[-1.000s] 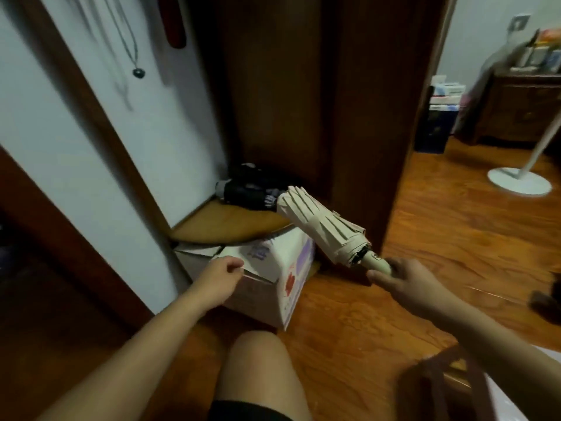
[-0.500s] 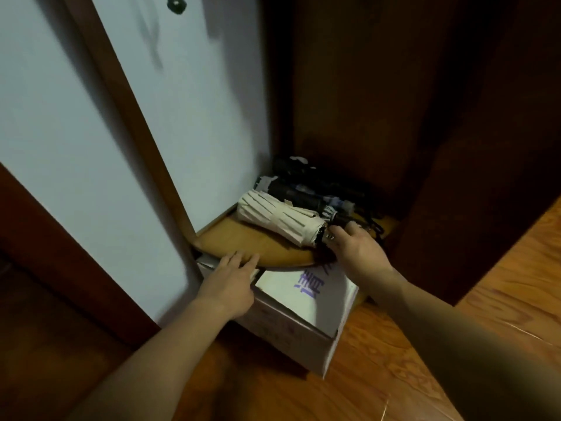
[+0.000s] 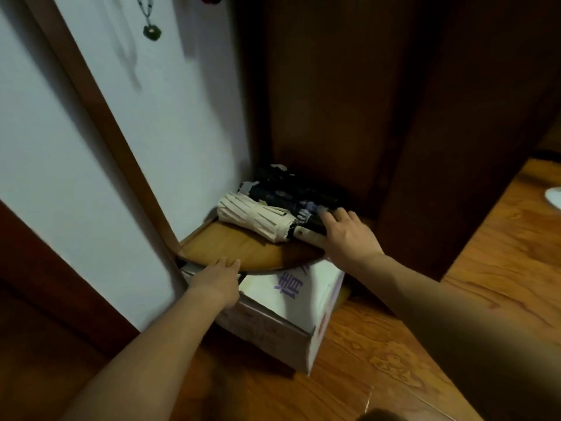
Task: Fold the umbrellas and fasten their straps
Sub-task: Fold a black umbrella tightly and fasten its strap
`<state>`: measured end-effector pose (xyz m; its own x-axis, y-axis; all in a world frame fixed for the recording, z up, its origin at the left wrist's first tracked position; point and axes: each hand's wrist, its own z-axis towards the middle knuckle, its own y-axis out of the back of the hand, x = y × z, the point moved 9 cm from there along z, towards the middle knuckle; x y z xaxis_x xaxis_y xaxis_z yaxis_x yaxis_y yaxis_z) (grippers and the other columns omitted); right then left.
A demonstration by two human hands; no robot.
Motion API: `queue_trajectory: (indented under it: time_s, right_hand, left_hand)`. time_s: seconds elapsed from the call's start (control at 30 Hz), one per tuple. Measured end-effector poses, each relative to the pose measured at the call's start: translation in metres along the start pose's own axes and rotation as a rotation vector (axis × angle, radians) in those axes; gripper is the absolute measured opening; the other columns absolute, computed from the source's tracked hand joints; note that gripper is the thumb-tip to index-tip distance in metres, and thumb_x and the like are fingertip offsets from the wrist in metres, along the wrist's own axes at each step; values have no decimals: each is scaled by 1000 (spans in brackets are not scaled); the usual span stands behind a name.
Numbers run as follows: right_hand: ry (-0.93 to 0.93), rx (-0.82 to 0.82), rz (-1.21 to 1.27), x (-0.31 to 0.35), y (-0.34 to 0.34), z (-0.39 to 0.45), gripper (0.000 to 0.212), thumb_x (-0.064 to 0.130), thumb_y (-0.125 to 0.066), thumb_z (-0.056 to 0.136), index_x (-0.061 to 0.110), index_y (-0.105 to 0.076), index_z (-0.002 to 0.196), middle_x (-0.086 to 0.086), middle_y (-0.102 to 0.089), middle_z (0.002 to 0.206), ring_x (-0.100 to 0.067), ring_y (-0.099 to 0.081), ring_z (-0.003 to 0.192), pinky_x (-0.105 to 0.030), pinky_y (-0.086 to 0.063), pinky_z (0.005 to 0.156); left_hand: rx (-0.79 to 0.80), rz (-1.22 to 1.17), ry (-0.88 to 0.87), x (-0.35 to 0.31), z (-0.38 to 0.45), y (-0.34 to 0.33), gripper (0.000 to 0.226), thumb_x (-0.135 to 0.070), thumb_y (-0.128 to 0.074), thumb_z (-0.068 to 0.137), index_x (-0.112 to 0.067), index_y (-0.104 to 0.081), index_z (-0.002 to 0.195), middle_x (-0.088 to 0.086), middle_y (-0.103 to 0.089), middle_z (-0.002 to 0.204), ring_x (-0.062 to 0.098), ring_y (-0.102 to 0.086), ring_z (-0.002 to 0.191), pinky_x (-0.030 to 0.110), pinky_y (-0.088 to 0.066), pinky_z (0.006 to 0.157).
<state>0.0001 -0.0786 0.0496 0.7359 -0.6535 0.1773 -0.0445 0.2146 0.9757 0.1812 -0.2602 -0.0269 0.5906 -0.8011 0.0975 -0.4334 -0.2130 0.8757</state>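
Resting together: three folded umbrellas (image 3: 258,218)

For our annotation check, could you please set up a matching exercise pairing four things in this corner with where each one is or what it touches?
Things:
1. cream umbrella
2. dark umbrellas
3. left hand
4. cardboard box

Places:
A. under the wooden board
B. lying folded along the front of the pile, handle under the right hand
C. resting on the board's front edge
D. stacked behind, against the dark wooden panel

Pairs: 1-B, 2-D, 3-C, 4-A
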Motion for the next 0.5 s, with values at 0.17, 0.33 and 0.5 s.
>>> queue_trajectory:
  time_s: [0.17, 0.33, 0.5]
  right_hand:
    - [-112, -23, -7, -76, 81, -107, 36, 33, -49, 102, 19, -50, 136, -9, -50, 126, -33, -53, 114, -42, -48, 88]
    - [-484, 13, 5, -211, 146, -288, 42, 33, -53, 103, 17, -50, 141, -11, -49, 133, -37, -58, 113, -42, -50, 90]
    - [-820, 28, 18, -328, 193, -520, 35, 28, -57, 100, 16, -59, 132, -6, -55, 120, -28, -56, 118, -31, -43, 88]
  left_hand:
    - [-192, -59, -232, -160, -58, 58, 30, -29, -49, 99, -22, -64, 124, 9, -65, 123, 30, -64, 105, 36, -51, 81]
    - [-229, -341, -767, -407, -211, 84, 31, -41, -51, 97, -32, -70, 120, -4, -69, 121, 26, -64, 111, 35, -53, 92]
    - [-121, -383, -1115, -577, -365, 54, 20, -31, -58, 97, -27, -74, 107, -1, -75, 107, 23, -70, 99, 35, -57, 89]
